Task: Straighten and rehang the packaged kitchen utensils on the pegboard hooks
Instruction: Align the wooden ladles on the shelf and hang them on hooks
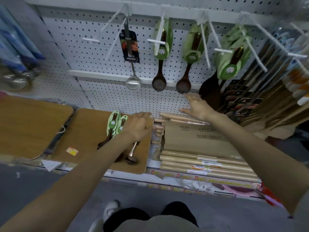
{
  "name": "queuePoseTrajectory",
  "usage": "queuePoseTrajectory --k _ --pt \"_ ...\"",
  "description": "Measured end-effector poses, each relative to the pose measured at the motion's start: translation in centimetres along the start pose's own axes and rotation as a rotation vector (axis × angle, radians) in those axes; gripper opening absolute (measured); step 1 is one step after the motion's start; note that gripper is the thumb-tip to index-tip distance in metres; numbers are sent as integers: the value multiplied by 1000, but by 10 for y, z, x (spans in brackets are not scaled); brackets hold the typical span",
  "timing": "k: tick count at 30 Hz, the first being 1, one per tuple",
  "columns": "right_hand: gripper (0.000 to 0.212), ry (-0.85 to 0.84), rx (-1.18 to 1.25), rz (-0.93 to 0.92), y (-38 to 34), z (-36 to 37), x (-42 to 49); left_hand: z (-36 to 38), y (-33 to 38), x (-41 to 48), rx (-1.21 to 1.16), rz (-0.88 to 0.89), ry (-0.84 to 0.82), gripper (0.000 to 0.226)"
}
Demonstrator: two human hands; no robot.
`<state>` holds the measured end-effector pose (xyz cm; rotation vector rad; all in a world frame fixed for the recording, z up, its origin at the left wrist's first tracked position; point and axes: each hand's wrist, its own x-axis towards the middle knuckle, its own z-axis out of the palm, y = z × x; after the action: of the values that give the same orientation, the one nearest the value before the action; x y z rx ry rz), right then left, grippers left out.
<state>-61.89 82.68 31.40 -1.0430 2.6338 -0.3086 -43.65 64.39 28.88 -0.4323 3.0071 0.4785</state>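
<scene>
Packaged utensils hang on the white pegboard [103, 52]: a steel ladle on a black card [130, 47], two dark wooden spoons with green cards [161, 52] [192, 54], and a bunch of green-carded spatulas [231, 64]. Two more green-carded wooden spoons [116, 124] lie on a wooden board [87, 131] on the shelf. My left hand [139, 126] reaches down beside them, fingers curled over loose utensils whose bowls [132, 159] show below my wrist. My right hand [195, 106] is raised with straight fingers just below the right spoon's bowl [183, 87], holding nothing.
A second wooden board [31, 124] lies at the left. Rolling pins [205, 166] and a cardboard box [197, 138] fill the shelf to the right. Long wooden items [270, 97] hang at far right. Empty white hooks [115, 32] stick out from the board.
</scene>
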Motion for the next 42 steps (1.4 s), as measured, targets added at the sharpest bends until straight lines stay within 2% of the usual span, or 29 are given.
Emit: queuePoseTrajectory --k 6,15,19,23,27,33,38,42 --pt "74 -57 -192 23 -96 61 8 -16 -113 -32 152 41 -73 62" --pt "75 -280 -117 128 -204 193 7 -6 -260 -85 165 -22 -322 56" --pt "73 -396 -85 161 -215 251 16 34 -301 -79 219 9 -381 60" --pt "76 -461 -12 210 -203 301 44 81 -338 -52 188 -34 -401 58" --pt "79 -471 109 273 -200 340 74 124 -363 -31 144 -75 -404 60" --pt "75 -454 330 319 -201 387 106 170 -388 -9 151 -40 -404 66" --pt "74 -409 616 433 -202 409 113 188 -390 3 -45 -112 -404 73" --pt "68 -347 749 514 -205 421 114 209 -397 9 -435 -298 -436 82"
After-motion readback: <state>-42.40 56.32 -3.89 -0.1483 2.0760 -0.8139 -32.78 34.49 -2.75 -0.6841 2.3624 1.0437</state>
